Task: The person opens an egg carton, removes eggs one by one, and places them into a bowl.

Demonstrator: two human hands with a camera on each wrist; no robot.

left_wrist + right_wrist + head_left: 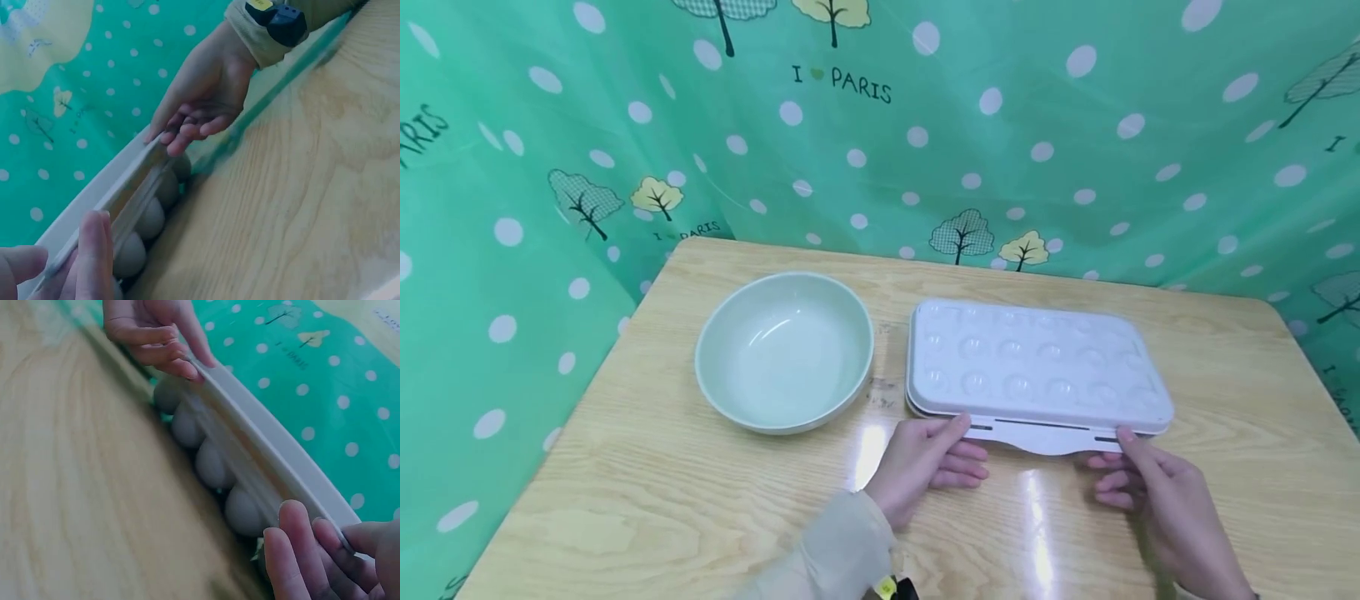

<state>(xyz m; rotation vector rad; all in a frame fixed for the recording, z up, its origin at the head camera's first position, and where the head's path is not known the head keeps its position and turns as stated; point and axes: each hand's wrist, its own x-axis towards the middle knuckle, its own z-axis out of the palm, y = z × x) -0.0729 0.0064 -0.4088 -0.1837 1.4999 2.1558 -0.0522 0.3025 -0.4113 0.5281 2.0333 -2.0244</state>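
Observation:
A white plastic egg box (1037, 367) with rows of round dimples on its lid lies on the table, long side toward me. My left hand (921, 467) pinches the front lip (1051, 439) of the lid near its left end, thumb on top and fingers beneath. Near the lip's right end, my right hand (1165, 496) grips in the same way. Both wrist views show a narrow gap between the lid and the lower tray. Under that tray, rounded cups (212, 464) stand in a row. The inside of the box is hidden.
To the left of the egg box stands a pale green round bowl (786, 354) with nothing in it. Both rest on a light wooden table (625, 492). A green dotted curtain (850, 167) hangs behind the table and along its left side.

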